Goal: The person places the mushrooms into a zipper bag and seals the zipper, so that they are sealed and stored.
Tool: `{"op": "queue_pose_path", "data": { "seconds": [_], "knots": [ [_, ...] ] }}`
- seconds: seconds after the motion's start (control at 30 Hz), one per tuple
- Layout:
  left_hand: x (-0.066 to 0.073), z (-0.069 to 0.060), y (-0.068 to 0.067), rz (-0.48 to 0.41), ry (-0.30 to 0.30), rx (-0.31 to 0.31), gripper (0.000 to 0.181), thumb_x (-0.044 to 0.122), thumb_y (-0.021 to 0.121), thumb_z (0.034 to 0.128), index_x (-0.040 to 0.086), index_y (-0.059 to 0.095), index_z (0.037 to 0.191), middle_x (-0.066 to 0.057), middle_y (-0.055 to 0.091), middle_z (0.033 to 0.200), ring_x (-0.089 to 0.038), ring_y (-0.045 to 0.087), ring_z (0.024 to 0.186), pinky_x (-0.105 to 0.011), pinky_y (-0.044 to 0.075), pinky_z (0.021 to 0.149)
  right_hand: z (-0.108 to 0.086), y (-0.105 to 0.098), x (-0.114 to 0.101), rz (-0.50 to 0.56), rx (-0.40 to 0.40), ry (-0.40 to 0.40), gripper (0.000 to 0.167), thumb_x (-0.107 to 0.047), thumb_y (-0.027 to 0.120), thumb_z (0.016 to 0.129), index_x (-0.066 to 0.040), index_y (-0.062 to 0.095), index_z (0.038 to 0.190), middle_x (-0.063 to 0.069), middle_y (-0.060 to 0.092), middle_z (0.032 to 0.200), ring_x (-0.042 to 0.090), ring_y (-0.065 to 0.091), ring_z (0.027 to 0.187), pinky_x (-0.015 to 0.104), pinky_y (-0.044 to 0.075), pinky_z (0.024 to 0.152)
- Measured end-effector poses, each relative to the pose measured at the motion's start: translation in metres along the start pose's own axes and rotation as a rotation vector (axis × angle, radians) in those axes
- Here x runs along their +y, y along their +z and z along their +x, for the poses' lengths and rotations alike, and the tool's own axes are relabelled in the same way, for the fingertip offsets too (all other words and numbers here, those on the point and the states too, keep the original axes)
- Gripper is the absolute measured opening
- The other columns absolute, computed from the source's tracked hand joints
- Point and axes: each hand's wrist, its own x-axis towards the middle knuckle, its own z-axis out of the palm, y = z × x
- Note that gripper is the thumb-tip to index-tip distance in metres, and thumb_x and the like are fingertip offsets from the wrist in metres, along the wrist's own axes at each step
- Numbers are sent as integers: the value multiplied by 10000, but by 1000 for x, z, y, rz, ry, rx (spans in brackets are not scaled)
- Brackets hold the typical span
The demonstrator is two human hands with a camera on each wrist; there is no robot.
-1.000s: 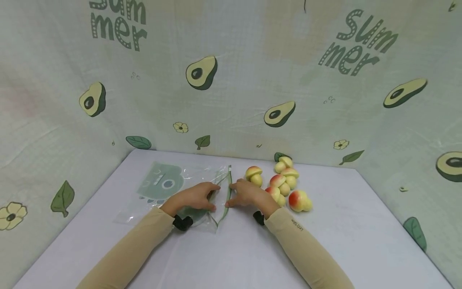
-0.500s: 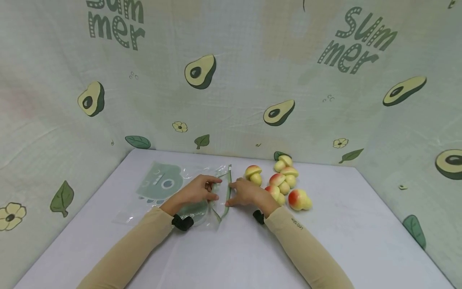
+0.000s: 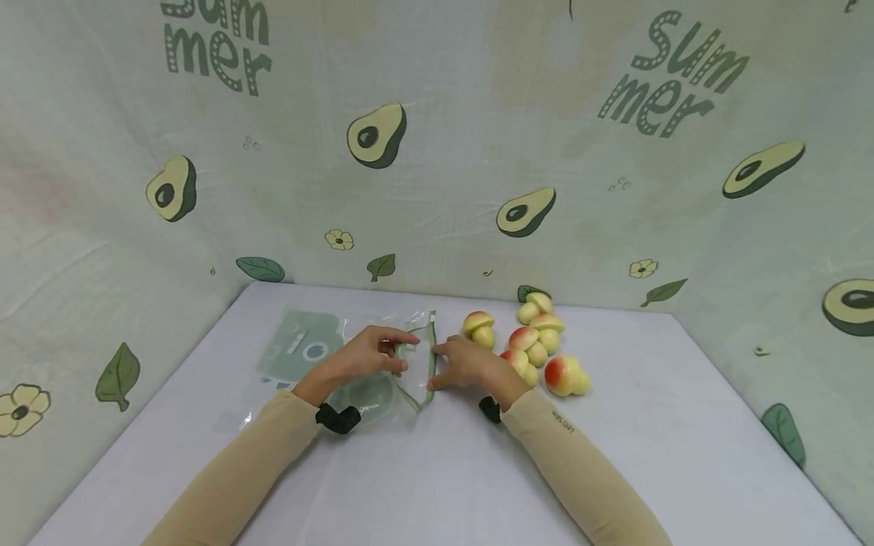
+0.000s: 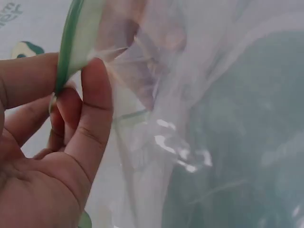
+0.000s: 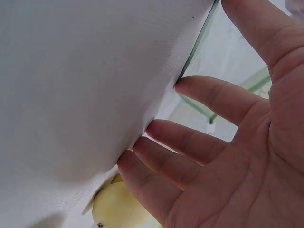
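Left hand point(image 3: 362, 358): your thumb point(image 4: 97, 78) and index finger point(image 4: 28, 80) are bent toward each other with little room between, pinching one green rim point(image 4: 71, 45) of the bag; the remaining fingers fold in behind it.

Right hand point(image 3: 473, 367): fingers straightened and spread, gripping nothing. Your thumb and index fingertip touch the opposite green rim point(image 3: 432, 362); the other fingertips rest on or close to the table.

Reason for the hold: seemingly, the right fingertips anchor one rim against the table so that the left pinch can keep the other rim off it, leaving a gap at the mouth. With thin, limp film, the two rims would likely fall together without both hands.

Bag point(image 3: 299, 349): one, clear plastic, printed in pale green. Its mouth lies between your two hands; its body spreads flat to the left, beneath and beyond your left hand and wrist.

Mushroom-shaped pieces point(image 3: 568, 377): six as far as can be told apart, yellow, several with a red blush. All lie outside the bag, grouped beyond and to the right of your right hand, perhaps put on the mouth's side to be within easy reach.

Wrist fittings: two, black, one below each wrist.

Sleeves point(image 3: 235, 469): a pair, beige.

Table point(image 3: 416, 493): white covering.

Backdrop point(image 3: 451, 144): pale cloth, avocado and leaf prints.
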Motion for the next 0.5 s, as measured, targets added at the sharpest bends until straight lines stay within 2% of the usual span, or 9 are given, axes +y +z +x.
{"op": "queue_pose_path", "data": {
  "seconds": [0.13,0.2,0.33,0.5],
  "knots": [
    [-3,2,6,38,-32,-21,449,-2,739,802,-30,610,1232,-169,576,761,-129,499,619,-208,409,571,-1,2,0,-10,0,-1,782,-507,747,773,-111,494,1398,164,443,1408,279,457,1259,416,391,1014],
    [-4,2,8,44,-56,-15,474,0,742,795,-35,597,1245,-124,562,732,-131,476,616,-207,394,559,-2,2,0,-19,3,-11,779,-507,741,780,-104,491,1398,167,444,1408,279,454,1263,415,389,1017],
    [-3,2,10,50,-80,-1,502,-13,739,789,-48,573,1262,-91,519,761,-143,445,646,-207,379,549,-3,2,0,-22,4,-38,773,-497,733,793,-85,484,1398,174,443,1407,279,437,1280,411,377,1030],
    [18,-5,12,-6,-86,9,472,-39,717,801,-60,564,1246,-155,483,821,-155,427,674,-202,363,546,-2,1,0,-28,8,-60,780,-500,727,797,-80,472,1404,164,461,1393,269,442,1275,402,380,1026]
  ]
}}
